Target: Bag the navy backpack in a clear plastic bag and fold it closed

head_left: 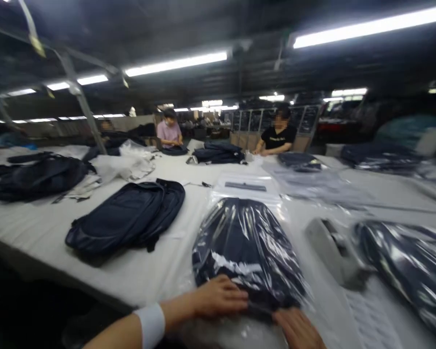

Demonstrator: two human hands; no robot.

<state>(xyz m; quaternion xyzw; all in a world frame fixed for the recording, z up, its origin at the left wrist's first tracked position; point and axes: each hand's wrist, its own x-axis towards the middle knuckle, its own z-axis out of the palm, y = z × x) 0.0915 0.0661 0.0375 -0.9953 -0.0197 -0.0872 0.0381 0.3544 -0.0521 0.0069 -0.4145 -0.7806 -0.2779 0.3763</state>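
A dark navy backpack [245, 242] lies in a clear plastic bag [256, 185] in front of me. Across its lower left edge rests my left hand [221, 296], fingers extended and lying on the plastic. At the lower right edge of the same backpack, my right hand [298, 329] touches the plastic with its fingers laid flat; the frame's bottom cuts it off. A white band [150, 325] circles my left wrist. Glare on the film hides parts of the backpack.
Unbagged backpacks [119, 218] lie to the left on the white table [189, 208]. A grey tape dispenser [336, 252], a printed sheet [372, 312] and another bagged backpack [410, 266] are at right. Two people [170, 132] work across the table beside more dark bags.
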